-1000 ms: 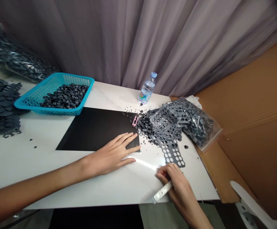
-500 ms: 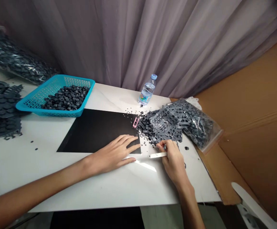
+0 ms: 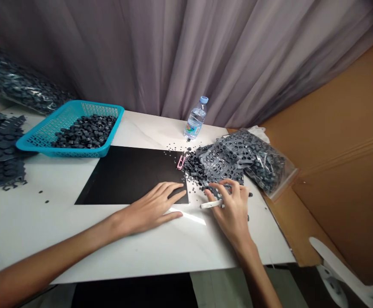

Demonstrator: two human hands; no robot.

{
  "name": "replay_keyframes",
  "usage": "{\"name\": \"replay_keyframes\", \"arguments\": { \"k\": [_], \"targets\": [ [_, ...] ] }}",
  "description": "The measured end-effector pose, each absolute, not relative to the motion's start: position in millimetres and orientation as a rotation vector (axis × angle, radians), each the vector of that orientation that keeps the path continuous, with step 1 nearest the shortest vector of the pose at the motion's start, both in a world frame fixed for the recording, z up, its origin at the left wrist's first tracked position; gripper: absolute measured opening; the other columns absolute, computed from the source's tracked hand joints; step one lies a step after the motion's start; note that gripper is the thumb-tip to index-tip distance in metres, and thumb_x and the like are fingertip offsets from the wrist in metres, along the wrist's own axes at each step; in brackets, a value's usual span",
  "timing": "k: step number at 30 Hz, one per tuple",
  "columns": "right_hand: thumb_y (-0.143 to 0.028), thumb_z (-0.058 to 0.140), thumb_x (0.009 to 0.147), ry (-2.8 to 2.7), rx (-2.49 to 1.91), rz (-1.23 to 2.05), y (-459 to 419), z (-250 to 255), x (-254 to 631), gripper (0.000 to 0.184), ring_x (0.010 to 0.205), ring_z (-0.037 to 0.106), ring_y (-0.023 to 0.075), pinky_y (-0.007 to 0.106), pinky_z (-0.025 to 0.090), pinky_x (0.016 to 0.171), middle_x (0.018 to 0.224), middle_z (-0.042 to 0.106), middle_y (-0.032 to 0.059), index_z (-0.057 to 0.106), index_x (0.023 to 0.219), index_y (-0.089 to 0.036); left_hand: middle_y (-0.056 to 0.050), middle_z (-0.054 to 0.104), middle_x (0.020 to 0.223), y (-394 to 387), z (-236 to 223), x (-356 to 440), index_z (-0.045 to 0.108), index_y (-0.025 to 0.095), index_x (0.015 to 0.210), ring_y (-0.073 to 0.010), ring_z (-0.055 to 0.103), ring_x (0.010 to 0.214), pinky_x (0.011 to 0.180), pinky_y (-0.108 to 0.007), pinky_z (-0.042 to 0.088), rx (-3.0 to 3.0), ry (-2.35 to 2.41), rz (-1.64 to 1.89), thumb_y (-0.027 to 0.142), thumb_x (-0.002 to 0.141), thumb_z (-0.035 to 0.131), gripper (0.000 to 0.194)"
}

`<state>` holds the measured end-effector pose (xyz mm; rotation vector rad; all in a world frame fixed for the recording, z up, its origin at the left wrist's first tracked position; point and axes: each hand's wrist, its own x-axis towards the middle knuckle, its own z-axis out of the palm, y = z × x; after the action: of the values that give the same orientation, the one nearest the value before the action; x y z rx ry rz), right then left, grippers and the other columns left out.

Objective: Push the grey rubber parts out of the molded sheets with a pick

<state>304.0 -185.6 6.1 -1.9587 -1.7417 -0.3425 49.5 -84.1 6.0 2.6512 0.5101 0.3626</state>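
Note:
My left hand [image 3: 156,205] lies palm down with fingers outstretched, on the right part of a black mat [image 3: 118,175] and the white table beside it. Over the table at the right hovers my right hand [image 3: 233,207], its thumb and fingers apart. A white pen-like stick [image 3: 211,204] shows under that thumb, its far end hidden by the hand; it appears to rest on the table. Just beyond my right fingers lie grey sheets punched with holes [image 3: 220,160] and a heap of small dark rings [image 3: 195,167]. Pink thread snips [image 3: 181,161] rest at the mat's right edge.
A blue basket [image 3: 40,147] of dark pieces stands at the back left. Dark moulded sheets [image 3: 0,145] and a large bag of pieces [image 3: 19,79] lie left of it. A water bottle [image 3: 195,119] stands behind the heap. A filled clear bag [image 3: 270,169] borders the cardboard [image 3: 343,141].
My right hand has opened from a pinch, its thumb and fingers spreading above the white stick. My left hand has stayed in place. The whole view has shifted slightly.

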Motion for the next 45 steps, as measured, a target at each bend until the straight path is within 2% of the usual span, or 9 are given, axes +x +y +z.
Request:
{"name": "replay_keyframes", "arguments": {
  "k": [4,7,12,20,28,34,40,43,45],
  "targets": [
    [-0.057,0.074,0.088,-1.915,-1.841,-0.215,-163,27,285,0.055,0.115,0.045,0.0358,0.053,0.047,0.097,0.131,0.053,0.0132,0.063,0.135,-0.032,-0.01,0.044,0.158,-92,12,55,0.042,0.031,0.156,-0.0293,0.038,0.148,0.121,-0.049,0.037,2.575,0.473,0.406,0.055,0.106,0.044,0.056],
    [-0.055,0.071,0.091,-2.017,-1.746,-0.196,-131,43,276,0.054,0.115,0.046,0.0339,0.05,0.047,0.099,0.131,0.055,0.0123,0.061,0.138,-0.03,-0.01,0.043,0.158,-90,15,49,0.038,0.031,0.158,-0.0288,0.037,0.148,0.121,-0.05,0.037,2.541,0.519,0.405,0.054,0.107,0.044,0.057],
    [-0.047,0.056,0.104,-2.148,-1.669,-0.3,-72,47,272,0.029,0.101,0.055,0.0279,0.039,0.046,0.088,0.107,0.069,0.0106,0.07,0.113,-0.023,-0.013,0.046,0.156,-91,7,46,0.039,0.025,0.158,-0.0313,0.035,0.15,0.121,-0.05,0.036,2.655,0.559,0.37,0.056,0.106,0.041,0.061],
    [-0.047,0.049,0.107,-1.965,-1.846,-0.304,-80,20,249,0.035,0.074,0.064,0.0196,0.029,0.033,0.064,0.082,0.075,0.0048,0.066,0.089,-0.023,-0.017,0.056,0.143,-106,-7,70,0.051,0.014,0.147,-0.0348,0.046,0.14,0.121,-0.051,0.034,2.883,0.562,0.476,0.06,0.104,0.041,0.063],
    [-0.028,0.052,0.103,-1.909,-1.785,-0.021,-88,11,245,0.012,0.087,0.07,0.0191,0.027,0.042,0.068,0.104,0.075,0.0044,0.063,0.105,-0.024,-0.017,0.055,0.138,-101,-6,69,0.062,0.016,0.128,-0.0348,0.045,0.137,0.12,-0.053,0.035,2.856,0.57,0.452,0.058,0.105,0.04,0.053],
    [-0.035,0.049,0.105,-1.792,-1.8,-0.047,-90,13,245,0.022,0.091,0.07,0.0227,0.032,0.05,0.075,0.112,0.07,0.0082,0.057,0.121,-0.022,-0.013,0.06,0.121,-98,1,71,0.064,0.016,0.121,-0.0312,0.054,0.121,0.108,-0.048,0.045,2.812,0.55,0.536,0.046,0.107,0.046,0.037],
    [-0.041,0.05,0.103,-1.79,-1.934,-0.223,-92,18,245,0.034,0.082,0.066,0.0235,0.031,0.046,0.058,0.119,0.057,0.013,0.05,0.129,-0.019,-0.004,0.066,0.103,-91,9,70,0.066,0.019,0.102,-0.0202,0.06,0.094,0.092,-0.038,0.049,2.54,0.676,0.763,0.025,0.107,0.05,0.018],
    [-0.039,0.05,0.103,-1.793,-2.034,-0.313,-93,22,245,0.035,0.084,0.065,0.0239,0.029,0.042,0.053,0.118,0.055,0.0132,0.048,0.131,-0.018,-0.007,0.064,0.115,-90,10,70,0.065,0.019,0.118,-0.0215,0.061,0.102,0.097,-0.04,0.05,2.46,0.795,0.84,0.024,0.106,0.052,0.018],
    [-0.037,0.05,0.104,-1.808,-2.082,-0.354,-95,26,245,0.036,0.087,0.064,0.0248,0.029,0.043,0.054,0.117,0.055,0.0135,0.047,0.133,-0.017,-0.011,0.059,0.131,-90,8,72,0.055,0.019,0.141,-0.0256,0.056,0.119,0.106,-0.043,0.049,2.495,0.797,0.832,0.023,0.103,0.057,0.038]
  ]
}}
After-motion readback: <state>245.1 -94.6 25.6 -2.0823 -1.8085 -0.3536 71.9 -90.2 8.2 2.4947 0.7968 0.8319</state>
